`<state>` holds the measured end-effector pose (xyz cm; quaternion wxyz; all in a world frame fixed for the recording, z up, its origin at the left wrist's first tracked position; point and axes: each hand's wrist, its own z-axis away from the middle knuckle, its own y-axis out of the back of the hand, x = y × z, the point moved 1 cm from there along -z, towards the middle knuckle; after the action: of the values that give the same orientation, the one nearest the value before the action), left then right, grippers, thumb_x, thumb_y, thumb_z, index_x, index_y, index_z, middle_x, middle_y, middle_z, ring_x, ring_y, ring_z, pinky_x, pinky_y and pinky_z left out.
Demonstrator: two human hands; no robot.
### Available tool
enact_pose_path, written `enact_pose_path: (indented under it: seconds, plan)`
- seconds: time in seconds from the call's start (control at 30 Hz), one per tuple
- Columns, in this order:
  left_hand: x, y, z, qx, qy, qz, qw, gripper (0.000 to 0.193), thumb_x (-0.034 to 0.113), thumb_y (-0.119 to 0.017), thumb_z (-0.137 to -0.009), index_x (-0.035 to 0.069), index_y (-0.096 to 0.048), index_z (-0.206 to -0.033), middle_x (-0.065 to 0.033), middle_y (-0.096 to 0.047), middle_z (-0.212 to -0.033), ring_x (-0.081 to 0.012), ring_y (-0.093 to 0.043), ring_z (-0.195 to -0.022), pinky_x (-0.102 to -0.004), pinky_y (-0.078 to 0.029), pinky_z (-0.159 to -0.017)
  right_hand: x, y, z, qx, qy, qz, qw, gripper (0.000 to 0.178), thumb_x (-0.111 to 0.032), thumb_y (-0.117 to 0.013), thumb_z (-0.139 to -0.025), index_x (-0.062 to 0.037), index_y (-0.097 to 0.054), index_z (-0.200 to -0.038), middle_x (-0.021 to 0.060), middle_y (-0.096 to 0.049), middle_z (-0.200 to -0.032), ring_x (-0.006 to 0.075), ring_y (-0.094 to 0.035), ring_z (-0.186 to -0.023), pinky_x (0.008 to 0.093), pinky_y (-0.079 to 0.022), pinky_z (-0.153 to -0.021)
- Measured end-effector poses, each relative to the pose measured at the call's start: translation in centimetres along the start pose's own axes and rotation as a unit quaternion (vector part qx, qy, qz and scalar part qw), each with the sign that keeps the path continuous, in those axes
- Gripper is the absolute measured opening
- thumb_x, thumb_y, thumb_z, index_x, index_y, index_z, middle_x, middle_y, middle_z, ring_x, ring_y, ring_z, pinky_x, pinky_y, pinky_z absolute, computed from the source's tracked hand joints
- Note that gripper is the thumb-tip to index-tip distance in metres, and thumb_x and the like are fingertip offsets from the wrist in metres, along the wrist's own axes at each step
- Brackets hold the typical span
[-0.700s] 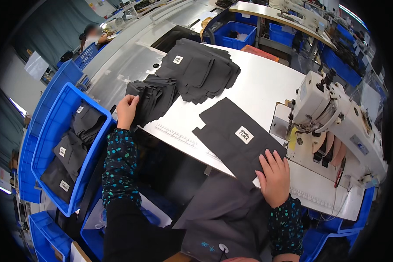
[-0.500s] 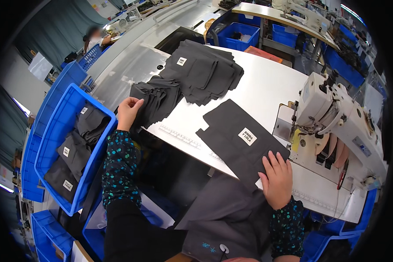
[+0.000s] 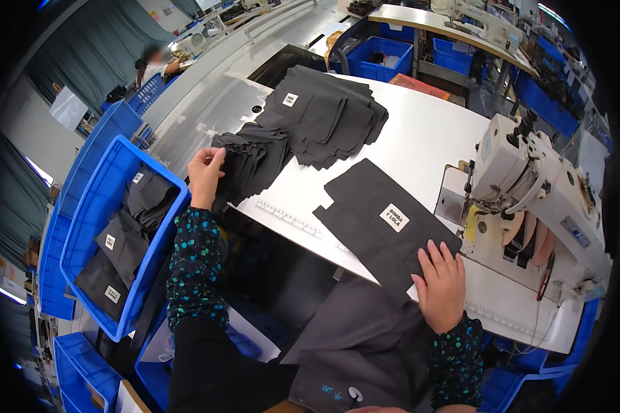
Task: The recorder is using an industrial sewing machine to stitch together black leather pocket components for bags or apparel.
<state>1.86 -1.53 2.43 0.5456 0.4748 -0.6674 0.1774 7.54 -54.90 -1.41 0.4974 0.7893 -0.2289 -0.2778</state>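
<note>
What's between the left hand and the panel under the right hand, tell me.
In the head view, the smaller dark fabric pile lies nearest the left hand, then white tabletop up to the dark panel.

Under my 2 hands and at the rim of my view, much is lost.
My right hand (image 3: 442, 289) covers part of the dark panel (image 3: 365, 206), whose near edge blends into my grey apron (image 3: 351, 323). At left, I cannot tell whether my left hand (image 3: 205, 175) pinches a piece of the small dark pile (image 3: 258, 158); its layers overlap too closely to count. In the far stack (image 3: 317, 113), upper pieces hide most of those below. The needle of the sewing machine (image 3: 492, 155) at right is too small to make out. Far left, a co-worker's (image 3: 153, 69) face is blurred. My view cuts off the near-left blue bin (image 3: 96, 361).
</note>
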Motion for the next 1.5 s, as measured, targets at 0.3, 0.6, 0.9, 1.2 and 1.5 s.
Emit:
enact_pose_path:
  seconds: [0.3, 0.6, 0.9, 1.2, 1.5]
  plan:
    - [10.4, -10.2, 6.5, -0.101, -0.215, -0.247, 0.939, 0.02, 0.017, -0.073, -0.089, 0.004, -0.065, -0.102, -0.011, -0.068, -0.101, -0.0275, -0.065, -0.091, -0.0386, -0.051, -0.076, 0.2, -0.3, 0.0, 0.003, 0.002, -0.008, 1.0, 0.048, -0.025, -0.07, -0.092, -0.0054, -0.062, -0.135, 0.0137, -0.055, -0.146, 0.0373, -0.048, -0.136, 0.0574, -0.035, -0.112]
    - [-1.1, -1.2, 1.5, 0.103, -0.117, -0.434, 0.887, 0.017, 0.019, -0.067, -0.092, 0.004, -0.071, -0.098, -0.0147, -0.072, -0.091, -0.0368, -0.069, -0.089, -0.0468, -0.055, -0.077, 0.1, -0.1, -0.2, 0.001, 0.002, -0.013, 1.0, 0.048, -0.025, -0.07, -0.092, -0.0043, -0.061, -0.135, 0.0151, -0.055, -0.146, 0.0377, -0.048, -0.136, 0.0579, -0.035, -0.112]
    - [6.3, -6.7, 3.5, -0.106, -0.12, 0.04, 0.986, 0.021, 0.016, -0.072, -0.095, -0.002, -0.067, -0.104, -0.0008, -0.063, -0.094, -0.0076, -0.055, -0.083, -0.0247, -0.047, -0.074, -0.1, -0.1, 0.0, -0.008, 0.004, -0.005, 1.0, 0.049, -0.024, -0.07, -0.091, -0.0041, -0.061, -0.135, 0.015, -0.054, -0.146, 0.0376, -0.048, -0.137, 0.0581, -0.035, -0.113]
    - [13.4, -25.7, 19.4, -0.523, -0.198, 0.117, 0.821, 0.021, 0.019, -0.073, -0.094, 0.003, -0.065, -0.106, -0.0131, -0.064, -0.11, -0.0229, -0.062, -0.095, -0.0335, -0.05, -0.086, 0.0, -0.4, 0.3, 0.014, -0.022, -0.003, 1.0, 0.045, -0.021, -0.074, -0.085, -0.0045, -0.065, -0.126, 0.0158, -0.06, -0.137, 0.0364, -0.049, -0.134, 0.0581, -0.035, -0.113]
    - [14.2, -27.6, 18.1, -0.549, -0.33, -0.096, 0.762, 0.023, 0.025, -0.082, -0.08, 0.011, -0.07, -0.093, -0.0044, -0.066, -0.093, -0.0288, -0.06, -0.091, -0.0384, -0.046, -0.082, 0.1, 0.2, -0.4, 0.044, -0.025, -0.085, 0.995, 0.037, -0.02, -0.075, -0.082, -0.0085, -0.069, -0.117, 0.0105, -0.065, -0.124, 0.0349, -0.053, -0.126, 0.0557, -0.035, -0.114]
